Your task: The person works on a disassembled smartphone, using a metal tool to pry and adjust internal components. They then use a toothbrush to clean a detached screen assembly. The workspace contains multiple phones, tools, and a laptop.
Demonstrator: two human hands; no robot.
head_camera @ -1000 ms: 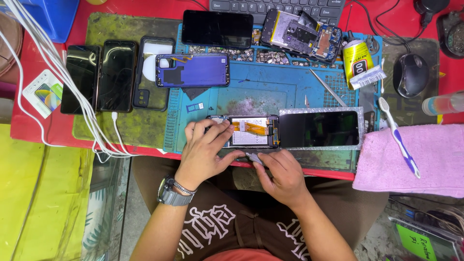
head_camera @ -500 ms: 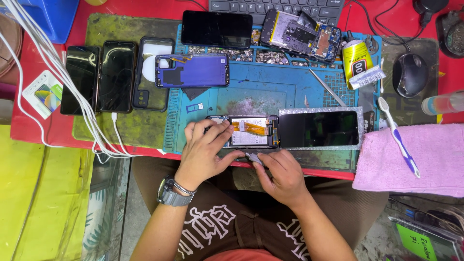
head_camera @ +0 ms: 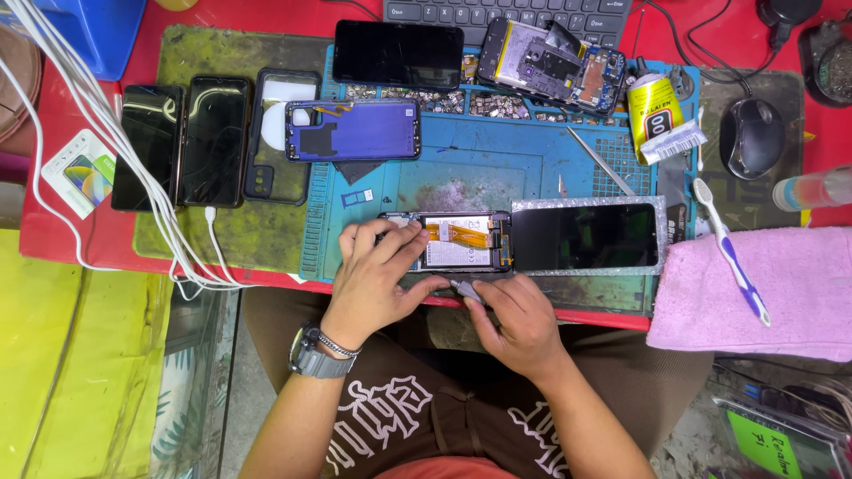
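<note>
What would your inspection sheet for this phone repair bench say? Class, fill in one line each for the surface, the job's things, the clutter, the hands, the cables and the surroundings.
Surface: blue repair mat on a red table.
Job's things: opened phone showing an orange flex strip, joined to a black screen panel lying beside it.
Clutter: three dark phones at left, a purple phone back, a yellow glue tube, a toothbrush on a pink cloth.
Hands: left hand presses on the opened phone; right hand holds a small grey tool at its near edge.
Cables: white cables run across the left side.
Surroundings: keyboard, black mouse.
</note>
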